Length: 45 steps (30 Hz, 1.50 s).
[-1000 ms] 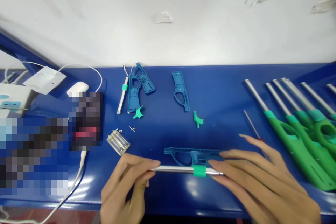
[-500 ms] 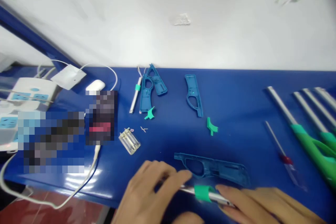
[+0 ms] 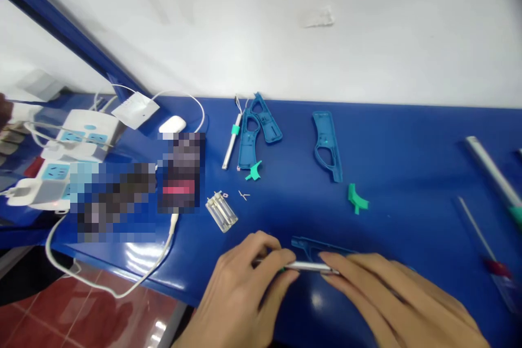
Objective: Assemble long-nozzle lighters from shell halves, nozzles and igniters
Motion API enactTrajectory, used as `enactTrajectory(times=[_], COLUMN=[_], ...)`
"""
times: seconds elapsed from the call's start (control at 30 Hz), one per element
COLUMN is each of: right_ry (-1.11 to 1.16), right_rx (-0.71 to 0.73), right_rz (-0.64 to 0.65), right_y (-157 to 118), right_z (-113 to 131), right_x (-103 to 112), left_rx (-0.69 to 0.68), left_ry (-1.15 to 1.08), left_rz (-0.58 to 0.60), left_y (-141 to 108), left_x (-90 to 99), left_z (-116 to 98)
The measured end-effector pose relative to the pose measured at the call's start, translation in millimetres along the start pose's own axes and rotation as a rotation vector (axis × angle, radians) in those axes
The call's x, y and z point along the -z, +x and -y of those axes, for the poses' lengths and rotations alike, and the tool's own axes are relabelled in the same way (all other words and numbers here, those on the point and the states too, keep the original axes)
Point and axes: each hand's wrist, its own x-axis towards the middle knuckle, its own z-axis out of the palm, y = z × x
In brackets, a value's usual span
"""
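A thin metal tube point(image 3: 309, 266) lies level between my two hands, above the front of the blue table. My left hand point(image 3: 255, 283) pinches its left part between thumb and fingers, with a sliver of green collar peeking out at the fingertips. At the tube's right end, the thumb and fingers of my right hand point(image 3: 379, 288) are closed on it. Just behind sits a blue plastic handle half point(image 3: 312, 244), mostly covered by my right hand. A green trigger-shaped piece point(image 3: 358, 199) rests farther back, below another blue handle half point(image 3: 327, 141).
Back left of centre are two more blue handle halves point(image 3: 248, 144), a wired tube with a green collar point(image 3: 231, 141) and a green piece point(image 3: 254, 171). A clear multi-tube part point(image 3: 221, 212) lies nearer. Power strips point(image 3: 77, 136) and a white cable point(image 3: 98, 285) occupy the left; a screwdriver point(image 3: 481, 234) lies right.
The view has swung right to left across the table, so objects sit farther left or right than before. My left fingers now cover the green collar, which was exposed between my hands.
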Motion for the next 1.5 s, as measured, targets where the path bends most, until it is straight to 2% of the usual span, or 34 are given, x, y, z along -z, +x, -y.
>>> enactTrajectory(times=[0.13,0.37,0.5,0.67,0.9,1.07,1.27,1.5], right_ry=[0.03,0.057,0.101,0.135,0.158,0.127,0.114,0.086], right_rx=[-0.029,-0.148,-0.102,-0.129,-0.123,-0.023,-0.139,-0.021], right_rz=[0.079,0.063,0.0,0.009,-0.015,-0.058,0.029,-0.006], right_y=[17.8,15.9,10.1,3.7,13.3,19.7,18.0,12.4], right_z=[9.5,10.5,9.9,10.9,15.5,15.2,18.4,16.2], right_x=[5.7,6.7,4.5,3.9,5.7,4.1,5.6,3.0], left_rx=[-0.04,-0.058,-0.06,-0.088,-0.105,-0.118,-0.125,-0.14], left_ry=[-0.046,-0.007,0.019,0.026,0.027,0.02,0.014,0.019], left_rz=[0.006,-0.046,-0.093,-0.109,-0.122,-0.129,-0.144,-0.149], left_y=[2.7,3.2,0.9,4.0,4.1,3.6,2.8,2.6], left_x=[-3.8,0.2,2.3,-0.1,-0.9,-1.5,-1.0,-0.7], left_z=[7.5,12.6,15.1,18.3,18.9,19.3,19.1,19.3])
